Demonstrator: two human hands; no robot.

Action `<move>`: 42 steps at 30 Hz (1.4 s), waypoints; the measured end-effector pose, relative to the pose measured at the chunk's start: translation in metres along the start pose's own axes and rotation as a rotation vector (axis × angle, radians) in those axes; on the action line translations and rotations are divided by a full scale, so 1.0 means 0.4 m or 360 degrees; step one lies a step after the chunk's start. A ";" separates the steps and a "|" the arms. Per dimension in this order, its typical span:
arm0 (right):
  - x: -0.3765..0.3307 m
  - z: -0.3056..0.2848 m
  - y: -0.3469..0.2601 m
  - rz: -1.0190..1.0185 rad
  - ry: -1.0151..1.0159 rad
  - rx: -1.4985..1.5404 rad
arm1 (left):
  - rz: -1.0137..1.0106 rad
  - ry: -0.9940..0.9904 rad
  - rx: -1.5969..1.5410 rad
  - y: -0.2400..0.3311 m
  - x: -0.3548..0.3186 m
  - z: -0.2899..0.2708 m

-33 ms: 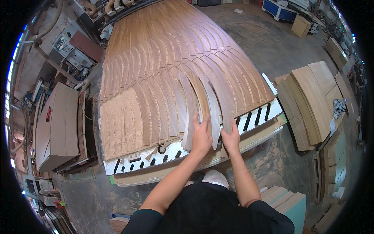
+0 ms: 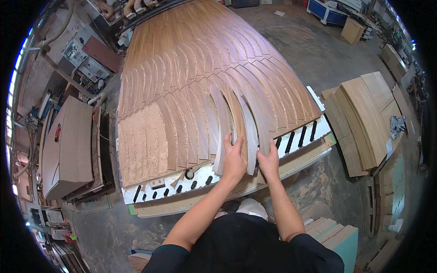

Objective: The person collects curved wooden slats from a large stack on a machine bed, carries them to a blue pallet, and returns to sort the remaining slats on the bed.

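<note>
The left hand (image 2: 234, 160) grasps a curved tan strip (image 2: 236, 111), the right hand (image 2: 269, 164) a greyish curved strip (image 2: 261, 123), both above the white slotted bed's (image 2: 200, 183) near edge. Beyond, similar strips line the wood panel (image 2: 182, 25). Markings on the left-side control cabinet (image 2: 82, 57) are too small to read.
</note>
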State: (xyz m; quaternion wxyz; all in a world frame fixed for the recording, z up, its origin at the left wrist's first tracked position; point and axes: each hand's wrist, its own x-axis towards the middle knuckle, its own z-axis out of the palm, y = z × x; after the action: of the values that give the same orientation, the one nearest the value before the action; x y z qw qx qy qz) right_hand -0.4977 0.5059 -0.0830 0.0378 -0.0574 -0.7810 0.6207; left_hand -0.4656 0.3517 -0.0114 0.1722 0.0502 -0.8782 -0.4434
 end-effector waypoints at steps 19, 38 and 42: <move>0.059 0.166 0.020 -0.0138 0.0088 -0.0772 | 0.0223 0.0021 -0.0095 -0.138 -0.060 -0.175; 0.061 0.219 0.016 0.0071 -0.0232 -0.0074 | 0.0122 -0.0138 -0.0323 -0.174 -0.086 -0.155; 0.070 0.215 -0.069 0.0166 -0.0439 0.0254 | 0.0154 -0.0124 -0.0326 -0.109 -0.086 -0.114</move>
State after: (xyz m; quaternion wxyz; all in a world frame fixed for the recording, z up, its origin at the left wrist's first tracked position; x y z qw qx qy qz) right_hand -0.5377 0.4207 -0.0759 -0.0977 -0.0090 -0.7229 0.6839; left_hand -0.4203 0.2989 -0.0301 0.1633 -0.0275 -0.8358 -0.5235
